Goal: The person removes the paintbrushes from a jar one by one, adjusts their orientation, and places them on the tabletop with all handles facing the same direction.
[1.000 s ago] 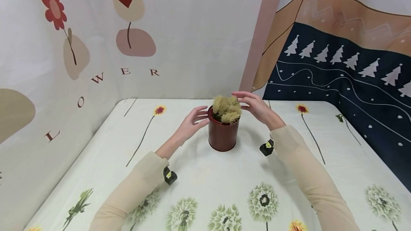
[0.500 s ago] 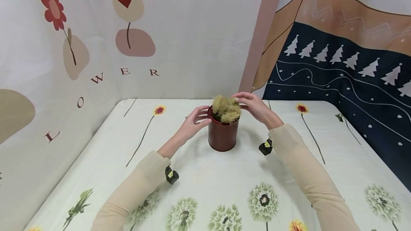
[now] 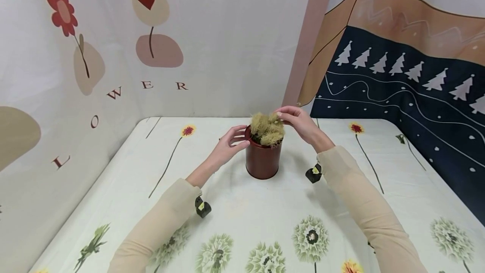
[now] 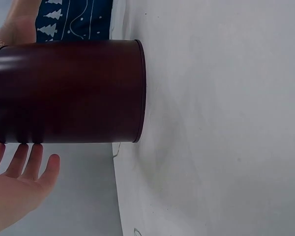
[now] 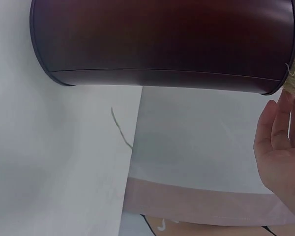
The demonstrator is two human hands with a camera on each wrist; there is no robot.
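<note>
A dark red cylindrical pot [image 3: 263, 161] stands upright, with a clump of yellowish-green dried moss [image 3: 267, 129] rising from its mouth. My left hand [image 3: 229, 144] is at the pot's left side; in the left wrist view its fairly straight fingers [image 4: 33, 160] touch the wall near the rim. On the other side, my right hand [image 3: 299, 123] has thumb and fingertips together on the moss's upper right edge, seeming to pinch some strands. The right wrist view shows that hand's fingers [image 5: 281, 123] reaching the moss, the thumb hidden.
The table has a white cloth [image 3: 235, 205] printed with flowers. Behind it hangs a pale fabric backdrop [image 3: 227, 54] with flower shapes and letters. A dark blue panel [image 3: 398, 83] with white trees closes the right side.
My left hand has moved right onto the pot's rim. My right hand's fingers have drawn together at the moss and risen slightly. The pot has stayed put.
</note>
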